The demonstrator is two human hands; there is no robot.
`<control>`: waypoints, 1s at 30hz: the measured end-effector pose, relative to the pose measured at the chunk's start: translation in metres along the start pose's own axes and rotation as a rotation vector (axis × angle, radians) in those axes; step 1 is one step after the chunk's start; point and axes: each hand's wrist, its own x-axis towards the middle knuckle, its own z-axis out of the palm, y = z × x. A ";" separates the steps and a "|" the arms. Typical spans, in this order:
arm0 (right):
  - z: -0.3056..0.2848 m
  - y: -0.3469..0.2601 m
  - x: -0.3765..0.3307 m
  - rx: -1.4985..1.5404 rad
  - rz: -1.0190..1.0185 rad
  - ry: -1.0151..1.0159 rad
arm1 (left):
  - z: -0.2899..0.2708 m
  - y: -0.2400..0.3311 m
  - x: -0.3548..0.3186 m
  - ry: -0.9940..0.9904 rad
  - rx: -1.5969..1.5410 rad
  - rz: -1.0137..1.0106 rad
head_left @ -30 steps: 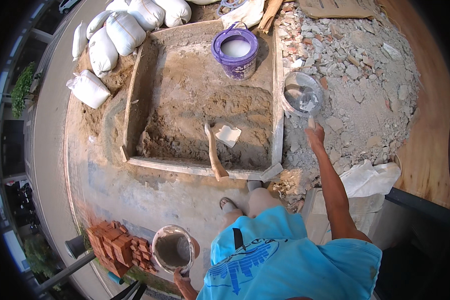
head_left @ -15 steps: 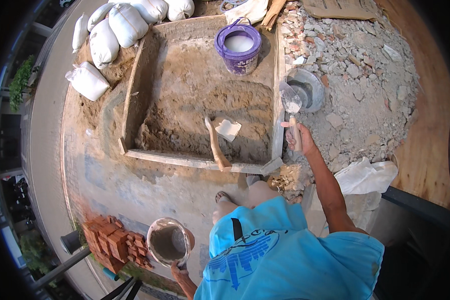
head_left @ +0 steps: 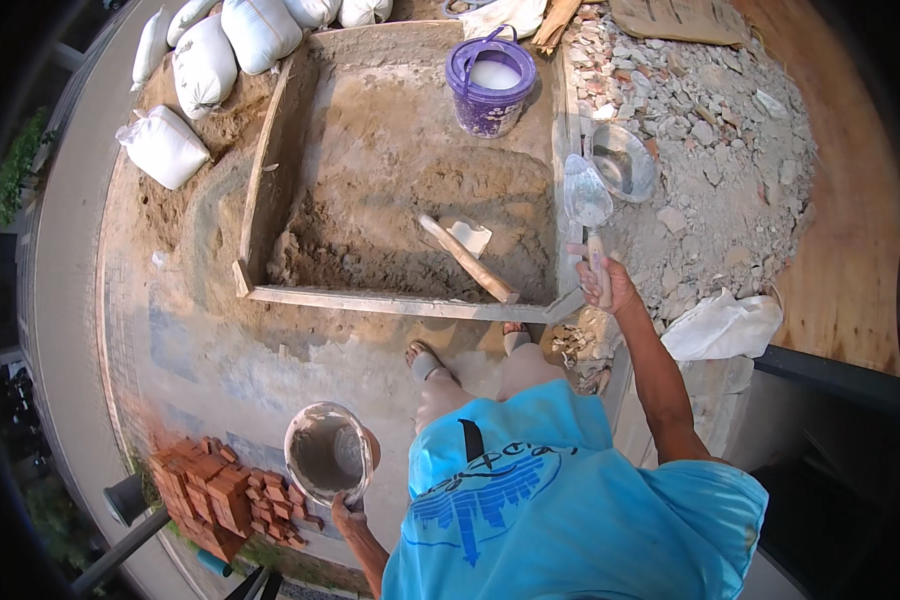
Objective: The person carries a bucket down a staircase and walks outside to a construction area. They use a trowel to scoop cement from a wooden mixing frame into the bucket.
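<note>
My right hand (head_left: 615,286) is closed round the wooden handle of a trowel (head_left: 588,192). Its metal blade points away from me, over the right board of the wooden frame and just left of a grey basin (head_left: 625,163). Low on the left, my left hand (head_left: 346,514) grips the near rim of a bucket (head_left: 369,450), whose inside is smeared with grey mortar. Inside the wooden frame (head_left: 370,301), a wooden tool handle (head_left: 470,262) slants over wet, sandy mix (head_left: 360,240) beside a pale flat piece (head_left: 472,238). Whether the two are joined I cannot tell.
A purple bucket (head_left: 490,116) with whitish contents stands at the frame's far right. White sacks (head_left: 165,148) are heaped at far left. Rubble (head_left: 710,190) spreads on the right, near a crumpled white sheet (head_left: 722,326). Red bricks (head_left: 210,492) are stacked at lower left.
The trowel blade has moved from over the basin's left side to over the frame board. My view has shifted, and the tool handle now appears at a different slant. Both grips stay the same.
</note>
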 end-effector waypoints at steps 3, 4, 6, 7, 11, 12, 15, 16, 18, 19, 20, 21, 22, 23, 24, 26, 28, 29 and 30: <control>0.022 0.032 -0.006 -0.037 -0.022 0.261 | -0.010 0.024 0.040 0.013 -0.177 -0.208; 0.027 0.044 -0.005 -0.060 -0.019 0.367 | -0.017 0.029 0.046 0.007 -0.165 -0.212; 0.024 0.062 -0.018 -0.262 0.020 0.586 | -0.007 0.052 0.056 0.079 -0.110 -0.239; 0.019 0.071 -0.025 -0.365 0.043 0.686 | -0.005 0.062 0.058 0.121 -0.085 -0.248; -0.001 0.124 -0.060 -0.736 0.161 0.886 | -0.011 0.075 0.083 0.161 -0.084 -0.189; -0.021 0.141 -0.077 -0.785 0.149 0.873 | -0.006 0.079 0.084 0.159 -0.085 -0.204; -0.037 0.177 -0.101 -0.748 0.224 0.912 | -0.026 0.067 0.088 0.030 0.131 0.030; -0.034 0.183 -0.103 -0.728 0.240 0.945 | -0.007 0.076 0.082 0.130 -0.003 -0.087; -0.027 0.196 -0.104 -0.671 0.292 0.997 | -0.009 0.084 0.080 0.249 -0.149 -0.145; -0.032 0.203 -0.105 -0.667 0.268 1.013 | -0.011 0.087 0.075 0.209 -0.144 -0.153; -0.042 0.208 -0.106 -0.666 0.244 1.027 | -0.007 0.091 0.071 0.171 -0.142 -0.160; -0.052 0.208 -0.105 -0.666 0.222 1.040 | -0.001 0.095 0.069 0.135 -0.140 -0.169; -0.056 0.204 -0.101 -0.634 0.221 1.013 | 0.003 0.099 0.069 0.132 -0.122 -0.133; -0.059 0.197 -0.099 -0.601 0.235 0.983 | 0.003 0.100 0.074 0.142 -0.097 -0.099; -0.066 0.196 -0.097 -0.557 0.260 0.949 | -0.005 0.094 0.093 0.146 -0.035 0.104; -0.098 0.190 -0.100 -0.715 0.207 0.953 | 0.025 0.110 0.090 -0.011 0.305 0.390; -0.074 0.167 -0.083 -0.775 0.287 0.962 | 0.043 0.134 0.088 -0.025 0.107 0.265; -0.082 0.160 -0.081 -0.828 0.282 0.960 | 0.051 0.137 0.094 -0.066 0.073 0.317; -0.091 0.148 -0.078 -0.878 0.275 0.960 | 0.057 0.142 0.098 -0.111 0.041 0.371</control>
